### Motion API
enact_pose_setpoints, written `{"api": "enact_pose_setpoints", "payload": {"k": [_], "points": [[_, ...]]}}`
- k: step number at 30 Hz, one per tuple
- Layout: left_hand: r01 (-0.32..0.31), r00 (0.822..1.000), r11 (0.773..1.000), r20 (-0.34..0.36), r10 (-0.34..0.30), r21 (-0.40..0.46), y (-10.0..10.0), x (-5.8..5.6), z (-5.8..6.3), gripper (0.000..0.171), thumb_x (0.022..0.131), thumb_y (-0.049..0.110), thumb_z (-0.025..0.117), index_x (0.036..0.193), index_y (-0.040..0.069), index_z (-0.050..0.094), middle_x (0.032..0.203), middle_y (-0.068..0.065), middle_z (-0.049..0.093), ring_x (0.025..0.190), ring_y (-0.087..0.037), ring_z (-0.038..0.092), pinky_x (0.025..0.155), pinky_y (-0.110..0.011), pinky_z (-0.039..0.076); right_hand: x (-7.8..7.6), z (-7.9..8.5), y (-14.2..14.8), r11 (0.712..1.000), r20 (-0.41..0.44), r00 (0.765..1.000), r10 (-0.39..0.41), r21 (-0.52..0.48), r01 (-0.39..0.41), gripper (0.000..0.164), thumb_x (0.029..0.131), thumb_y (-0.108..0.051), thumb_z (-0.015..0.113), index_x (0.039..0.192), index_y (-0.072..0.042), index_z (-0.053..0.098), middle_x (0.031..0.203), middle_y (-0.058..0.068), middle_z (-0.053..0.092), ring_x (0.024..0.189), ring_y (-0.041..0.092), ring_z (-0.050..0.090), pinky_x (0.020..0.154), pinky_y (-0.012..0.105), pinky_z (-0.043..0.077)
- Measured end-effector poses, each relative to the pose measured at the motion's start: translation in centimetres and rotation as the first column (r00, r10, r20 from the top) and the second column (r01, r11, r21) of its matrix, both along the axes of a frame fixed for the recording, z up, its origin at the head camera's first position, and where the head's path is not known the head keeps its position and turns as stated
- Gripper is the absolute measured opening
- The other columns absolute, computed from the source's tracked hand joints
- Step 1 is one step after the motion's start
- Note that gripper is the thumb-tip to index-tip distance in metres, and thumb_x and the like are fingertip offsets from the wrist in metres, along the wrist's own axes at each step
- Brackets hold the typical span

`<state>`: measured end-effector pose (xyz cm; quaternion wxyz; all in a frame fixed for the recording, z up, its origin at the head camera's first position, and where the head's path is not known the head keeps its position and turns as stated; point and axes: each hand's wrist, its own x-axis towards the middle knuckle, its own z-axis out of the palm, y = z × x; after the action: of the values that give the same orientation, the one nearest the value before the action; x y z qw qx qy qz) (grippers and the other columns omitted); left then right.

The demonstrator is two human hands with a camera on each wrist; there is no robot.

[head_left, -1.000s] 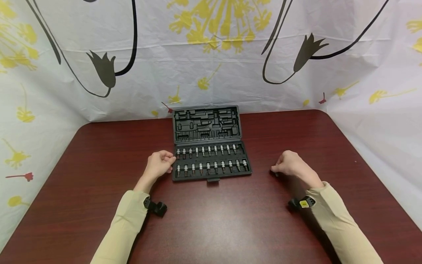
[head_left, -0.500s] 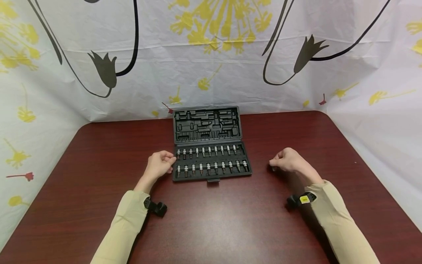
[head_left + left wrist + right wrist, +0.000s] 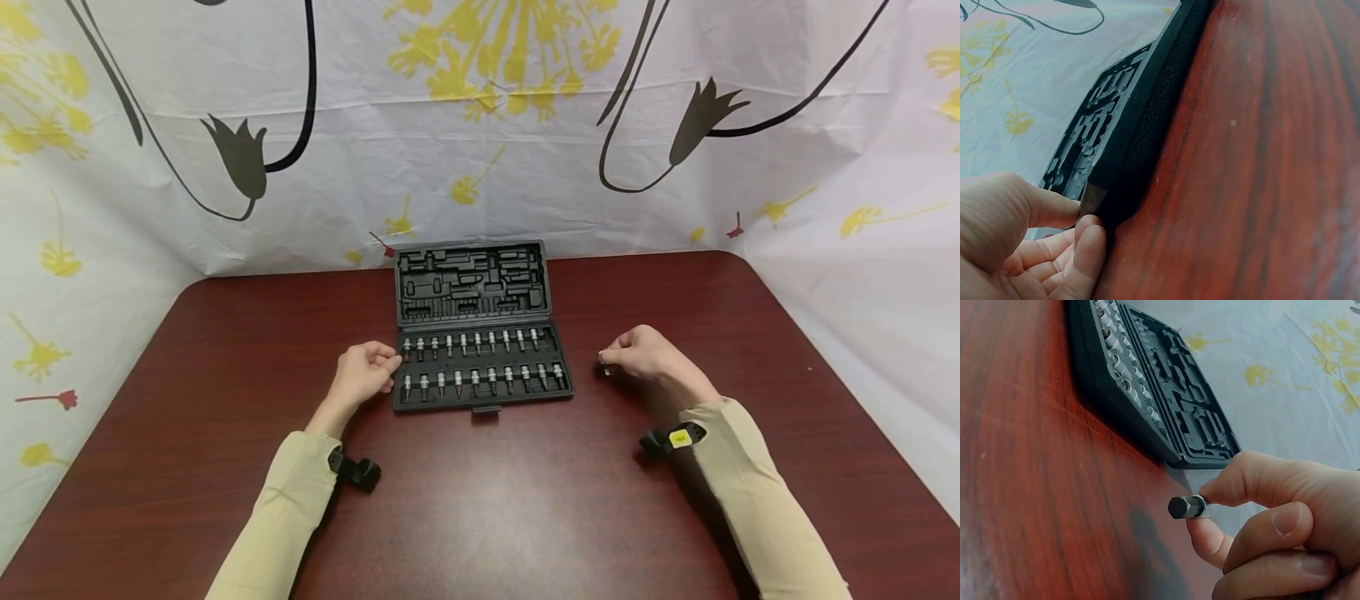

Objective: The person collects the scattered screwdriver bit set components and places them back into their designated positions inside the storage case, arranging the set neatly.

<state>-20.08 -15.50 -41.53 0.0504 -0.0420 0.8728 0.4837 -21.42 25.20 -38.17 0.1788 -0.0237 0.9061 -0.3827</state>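
Note:
An open black plastic case (image 3: 486,362) lies on the table, with two rows of silver bit sockets (image 3: 492,382) in its lower half. My left hand (image 3: 363,372) is at the case's left side; in the left wrist view its thumb and fingers pinch the edge. To the right of the case, apart from it, my right hand (image 3: 643,352) holds a small hex bit socket (image 3: 1186,507) between thumb and index finger. The socket's dark hexagonal end points away from the fingers, and their tips partly cover its silver part.
The case's raised lid (image 3: 472,283), with moulded recesses, stands near the table's back edge. Behind it hangs a white patterned sheet (image 3: 540,192). Dark red wooden tabletop (image 3: 480,500) surrounds the case. Each wrist wears a small black camera.
My right hand has moved left, toward the case, and slightly farther from me, carrying the hex bit socket. My left hand and the case stay where they were.

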Motion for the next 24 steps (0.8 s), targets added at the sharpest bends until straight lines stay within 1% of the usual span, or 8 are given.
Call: {"api": "enact_pose_setpoints", "payload": {"k": [3,10,18,24], "points": [[-0.004,1.000,1.000,0.001,0.004,-0.005,0.0,0.0,0.0,0.018,0.089,0.010,0.062,0.099,-0.005,0.063,0.072,-0.010,0.064,0.050,-0.009,0.057,0.049,-0.026,0.054,-0.2,0.1,-0.3,1.000,0.010,1.000,0.005,-0.010,-0.005,0.020,0.087,-0.013,0.060,0.077,0.004,0.065,0.043,-0.009,0.034,0.042,0.005,0.030,0.042,0.020,0.024],[-0.004,1.000,1.000,-0.003,0.004,-0.002,0.1,-0.1,0.0,0.018,0.089,0.010,0.062,0.099,-0.005,0.063,0.073,-0.011,0.065,0.050,-0.009,0.058,0.049,-0.026,0.054,-1.0,0.4,-1.2,1.000,0.029,1.000,0.008,-0.004,-0.008,0.023,0.088,-0.016,0.059,0.073,0.002,0.064,0.043,-0.008,0.033,0.042,0.005,0.029,0.043,0.021,0.024],[0.000,1.000,1.000,-0.001,0.000,-0.006,0.1,0.0,0.1,0.018,0.089,0.011,0.062,0.098,-0.004,0.063,0.073,-0.010,0.065,0.050,-0.009,0.057,0.049,-0.026,0.053,-1.6,0.8,-2.2,0.999,0.034,0.999,0.014,-0.032,-0.013,0.021,0.087,-0.014,0.060,0.077,0.003,0.064,0.042,-0.008,0.032,0.042,0.005,0.029,0.042,0.021,0.023],[-0.004,1.000,1.000,0.006,0.004,-0.018,0.1,0.0,0.0,0.018,0.090,0.011,0.062,0.100,-0.004,0.063,0.074,-0.010,0.065,0.050,-0.009,0.058,0.050,-0.026,0.053,-2.0,1.0,-2.9,0.999,0.051,0.999,0.008,-0.041,-0.006,0.022,0.088,-0.014,0.060,0.084,0.007,0.065,0.043,-0.008,0.031,0.041,0.005,0.028,0.042,0.022,0.023]]}}
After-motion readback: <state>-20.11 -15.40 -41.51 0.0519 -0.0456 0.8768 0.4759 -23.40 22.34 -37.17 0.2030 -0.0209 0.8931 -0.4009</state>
